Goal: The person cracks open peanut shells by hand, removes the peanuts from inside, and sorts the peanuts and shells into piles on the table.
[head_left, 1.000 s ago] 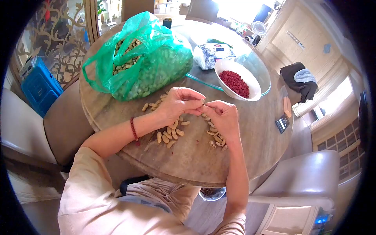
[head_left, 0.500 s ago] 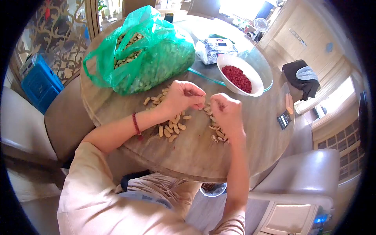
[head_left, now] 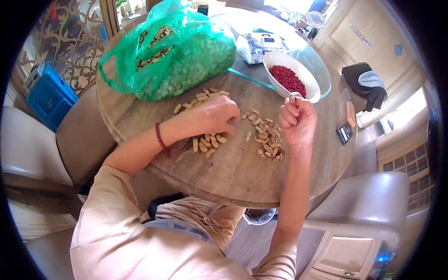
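My left hand reaches over a pile of unshelled peanuts, its fingers bent downward and partly smeared by motion. A beaded bracelet circles that wrist. Beside the near rim of a white bowl, my right hand is raised with fingers curled and the tips pinched together; whatever lies between them is too small to make out. Red-skinned peanut kernels lie in the bowl. Between my hands and slightly nearer to me is a heap of cracked peanut shells.
A large green plastic bag of peanuts takes up the table's far left. Behind the bowl stands a white patterned packet. A dark flat box rests near the right edge of the round table. A bin sits below.
My hands have moved apart. The right one went right and up to the bowl's rim; the left turned downward over the peanuts. The shell heap is now more exposed.
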`<state>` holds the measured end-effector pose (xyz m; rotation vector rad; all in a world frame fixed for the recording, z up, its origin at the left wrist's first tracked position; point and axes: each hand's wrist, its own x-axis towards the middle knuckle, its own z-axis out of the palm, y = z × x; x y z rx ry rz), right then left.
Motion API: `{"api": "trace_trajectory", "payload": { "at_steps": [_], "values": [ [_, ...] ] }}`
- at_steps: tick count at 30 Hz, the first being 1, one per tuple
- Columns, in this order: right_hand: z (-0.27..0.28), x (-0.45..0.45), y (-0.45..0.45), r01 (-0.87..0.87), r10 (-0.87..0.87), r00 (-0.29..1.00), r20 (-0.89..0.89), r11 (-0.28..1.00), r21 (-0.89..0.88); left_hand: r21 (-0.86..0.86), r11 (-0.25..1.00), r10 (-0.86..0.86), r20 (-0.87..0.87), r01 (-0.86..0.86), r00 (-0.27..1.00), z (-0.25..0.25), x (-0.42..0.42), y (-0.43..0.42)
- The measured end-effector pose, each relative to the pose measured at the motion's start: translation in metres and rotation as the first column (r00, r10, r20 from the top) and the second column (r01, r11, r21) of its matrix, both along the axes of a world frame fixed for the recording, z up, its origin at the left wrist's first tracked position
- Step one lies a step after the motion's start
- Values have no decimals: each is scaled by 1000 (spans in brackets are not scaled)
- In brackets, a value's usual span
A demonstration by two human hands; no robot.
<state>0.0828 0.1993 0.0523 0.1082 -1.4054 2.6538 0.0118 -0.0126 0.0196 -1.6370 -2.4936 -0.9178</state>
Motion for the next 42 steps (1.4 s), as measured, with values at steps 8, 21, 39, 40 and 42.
{"api": "trace_trajectory", "payload": {
  "at_steps": [8,21,39,40,42],
  "values": [
    [-6,-4,-4,22,-24,994,109,1000,16,246,969,-26,46,14,999,-9,0,8],
    [-10,4,-48,219,-187,975,-116,764,607,579,661,-602,789,-477,123,-1,1,5],
    [-16,2,-52,329,-197,944,-265,633,701,663,730,-385,599,-165,702,-2,14,13],
    [-16,2,-53,327,-196,944,-264,633,701,656,739,-365,579,-151,730,-4,13,14],
    [-14,3,-54,298,-153,954,-258,588,752,626,764,-316,576,-158,754,-6,11,13]
  ]
}}
